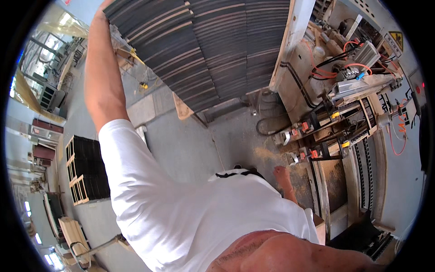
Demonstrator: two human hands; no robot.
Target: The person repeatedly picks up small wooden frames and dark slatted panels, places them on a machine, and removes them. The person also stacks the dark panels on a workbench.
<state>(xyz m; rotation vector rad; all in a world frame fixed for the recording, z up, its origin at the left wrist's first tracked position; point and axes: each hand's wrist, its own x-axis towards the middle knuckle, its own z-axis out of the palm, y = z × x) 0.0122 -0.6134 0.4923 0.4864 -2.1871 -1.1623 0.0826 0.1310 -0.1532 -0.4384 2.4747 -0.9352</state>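
A tall stack of dark, thin boards with pale wooden edges [213,50] fills the top middle of the view. My left arm reaches far forward, and my left hand [106,5] is at the stack's left edge. Only a small part of that hand shows at the picture's top, its fingers hidden. My right hand [282,174] hangs low beside my body, apart from the stack, near a machine's clamps. It looks small here, and its fingers cannot be made out.
At right stands a machine with rails, hoses and red-and-black clamps [304,127]. A white post [297,41] borders the stack. Sawdust [267,153] lies on the grey floor. To the left is another dark stack with pale edges [88,170], with pale boards [72,233] lower down.
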